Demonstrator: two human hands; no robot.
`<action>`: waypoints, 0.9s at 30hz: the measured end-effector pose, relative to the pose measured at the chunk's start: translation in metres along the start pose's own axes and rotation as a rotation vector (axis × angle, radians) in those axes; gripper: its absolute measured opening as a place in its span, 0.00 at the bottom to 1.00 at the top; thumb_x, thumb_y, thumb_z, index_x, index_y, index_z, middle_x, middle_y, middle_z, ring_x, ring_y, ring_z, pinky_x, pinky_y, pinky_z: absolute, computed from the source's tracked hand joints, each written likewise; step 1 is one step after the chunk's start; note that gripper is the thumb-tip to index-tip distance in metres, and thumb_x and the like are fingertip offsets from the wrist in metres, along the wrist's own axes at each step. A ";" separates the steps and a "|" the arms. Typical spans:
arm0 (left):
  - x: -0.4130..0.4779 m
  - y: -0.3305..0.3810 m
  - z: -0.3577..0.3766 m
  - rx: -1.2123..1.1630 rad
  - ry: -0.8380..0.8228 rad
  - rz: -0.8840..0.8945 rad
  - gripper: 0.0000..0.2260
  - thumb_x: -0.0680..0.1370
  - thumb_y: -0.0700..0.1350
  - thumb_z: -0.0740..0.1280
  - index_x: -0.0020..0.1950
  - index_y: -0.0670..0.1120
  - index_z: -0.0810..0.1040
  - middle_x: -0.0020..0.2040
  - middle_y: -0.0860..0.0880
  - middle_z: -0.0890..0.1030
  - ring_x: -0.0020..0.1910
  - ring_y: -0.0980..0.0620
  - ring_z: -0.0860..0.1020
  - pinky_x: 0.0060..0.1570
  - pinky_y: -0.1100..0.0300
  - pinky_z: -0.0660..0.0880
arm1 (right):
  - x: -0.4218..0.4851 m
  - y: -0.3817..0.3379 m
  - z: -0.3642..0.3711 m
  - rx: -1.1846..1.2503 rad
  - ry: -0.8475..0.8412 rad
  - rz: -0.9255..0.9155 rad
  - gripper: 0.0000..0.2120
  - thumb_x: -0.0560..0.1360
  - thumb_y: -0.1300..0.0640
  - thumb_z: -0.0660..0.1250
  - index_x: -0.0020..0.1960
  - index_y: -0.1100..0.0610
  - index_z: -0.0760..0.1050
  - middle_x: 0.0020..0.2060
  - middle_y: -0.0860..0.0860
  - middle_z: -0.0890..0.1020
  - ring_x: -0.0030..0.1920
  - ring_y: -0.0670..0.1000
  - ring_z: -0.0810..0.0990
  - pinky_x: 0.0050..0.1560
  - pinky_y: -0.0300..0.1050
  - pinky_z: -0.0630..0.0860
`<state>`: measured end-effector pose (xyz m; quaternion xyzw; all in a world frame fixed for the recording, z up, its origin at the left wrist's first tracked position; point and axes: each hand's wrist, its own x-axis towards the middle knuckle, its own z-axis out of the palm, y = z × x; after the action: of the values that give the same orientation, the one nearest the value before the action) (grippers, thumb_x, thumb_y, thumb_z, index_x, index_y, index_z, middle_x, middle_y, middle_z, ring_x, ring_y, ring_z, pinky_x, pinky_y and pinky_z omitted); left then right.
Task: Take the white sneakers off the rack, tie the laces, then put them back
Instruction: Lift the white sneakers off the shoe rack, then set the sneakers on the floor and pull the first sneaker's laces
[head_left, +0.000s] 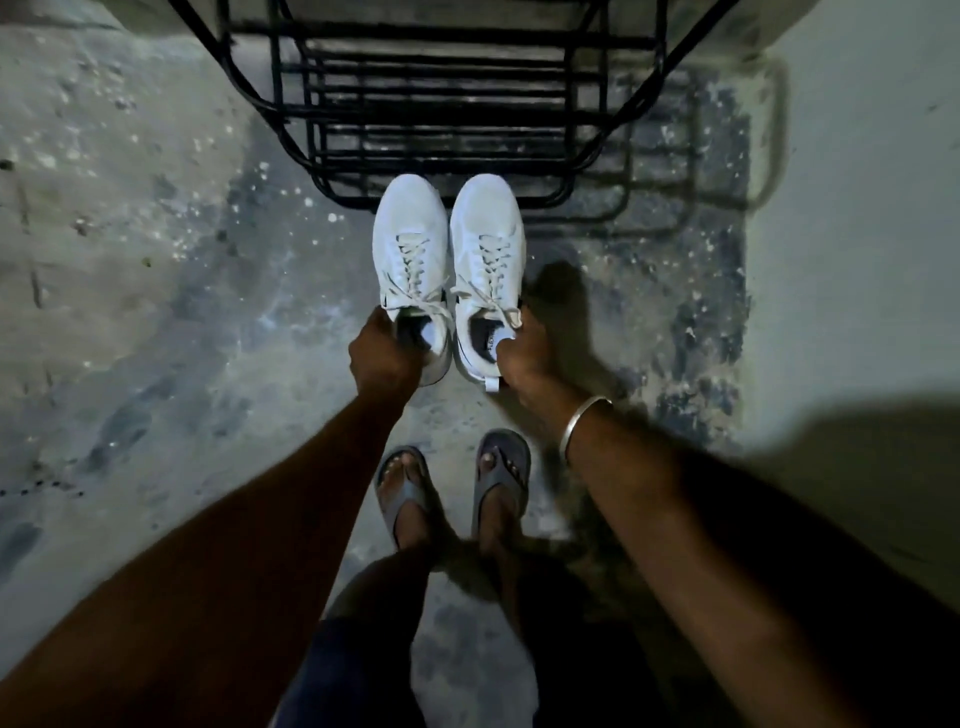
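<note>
Two white sneakers are held side by side above the floor, toes pointing at the black metal rack (441, 109). My left hand (382, 353) grips the heel collar of the left sneaker (413, 244). My right hand (524, 353) grips the heel collar of the right sneaker (488, 244). Lace ends lie loose across both tongues. The sneakers' toes overlap the rack's lowest front bar in the view. The rack's shelves show no shoes.
My feet in grey sandals (452, 488) stand on the rough concrete floor (156, 312) just behind the sneakers. A pale wall (857, 208) runs along the right side. A metal bangle (584, 421) sits on my right wrist.
</note>
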<state>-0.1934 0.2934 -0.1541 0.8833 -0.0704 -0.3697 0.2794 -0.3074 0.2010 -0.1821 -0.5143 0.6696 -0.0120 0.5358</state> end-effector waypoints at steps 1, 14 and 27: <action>0.018 -0.015 0.018 0.008 -0.003 0.000 0.29 0.68 0.63 0.59 0.62 0.48 0.79 0.56 0.41 0.84 0.56 0.38 0.81 0.57 0.47 0.78 | 0.020 0.014 0.010 0.002 -0.003 -0.007 0.22 0.75 0.71 0.61 0.67 0.61 0.75 0.61 0.59 0.81 0.62 0.57 0.79 0.55 0.37 0.71; 0.193 -0.163 0.150 0.006 0.043 0.160 0.17 0.77 0.54 0.64 0.65 0.54 0.78 0.55 0.46 0.85 0.54 0.43 0.83 0.56 0.49 0.80 | 0.179 0.131 0.116 0.048 0.024 -0.102 0.21 0.77 0.68 0.58 0.65 0.56 0.77 0.58 0.54 0.82 0.60 0.57 0.79 0.57 0.42 0.73; 0.240 -0.168 0.166 0.155 -0.031 0.219 0.27 0.72 0.53 0.70 0.68 0.45 0.71 0.62 0.40 0.79 0.58 0.37 0.79 0.55 0.46 0.79 | 0.226 0.154 0.131 -0.096 0.053 -0.303 0.21 0.76 0.65 0.63 0.67 0.56 0.75 0.61 0.54 0.81 0.60 0.57 0.79 0.54 0.39 0.70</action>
<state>-0.1499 0.2806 -0.4879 0.8835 -0.1991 -0.3441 0.2477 -0.2921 0.1847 -0.4848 -0.6340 0.5981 -0.0742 0.4845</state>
